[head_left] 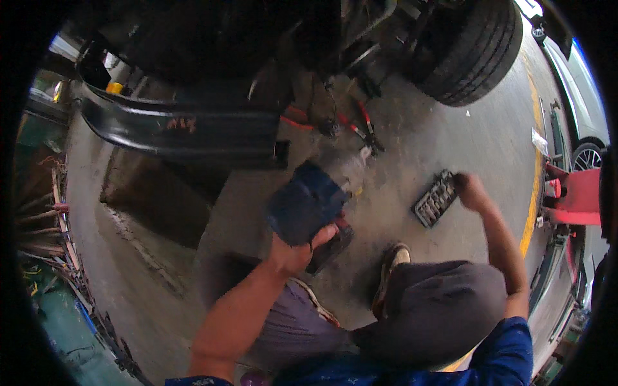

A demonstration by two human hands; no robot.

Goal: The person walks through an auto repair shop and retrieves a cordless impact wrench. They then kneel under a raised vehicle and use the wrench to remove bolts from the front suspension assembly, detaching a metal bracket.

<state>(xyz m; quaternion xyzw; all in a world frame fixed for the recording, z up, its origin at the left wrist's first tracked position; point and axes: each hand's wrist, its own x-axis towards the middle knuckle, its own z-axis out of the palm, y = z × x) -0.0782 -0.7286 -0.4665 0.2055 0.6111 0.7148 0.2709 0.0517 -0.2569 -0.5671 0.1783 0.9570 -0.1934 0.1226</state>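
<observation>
My left hand grips a dark blue boxy object, with a red and black tool partly hidden beneath it. Around its upper right is something pale and blurred. My right hand has its fingers closed at the upper end of a small black tray of metal sockets; whether the tray rests on the floor, I cannot tell. Red-handled pliers and other small tools lie farther forward.
A vehicle's tire and underside overhang the top, beside a black curved metal part over a floor pit. Long pieces line the left. A red lift part, yellow line and white car are at right.
</observation>
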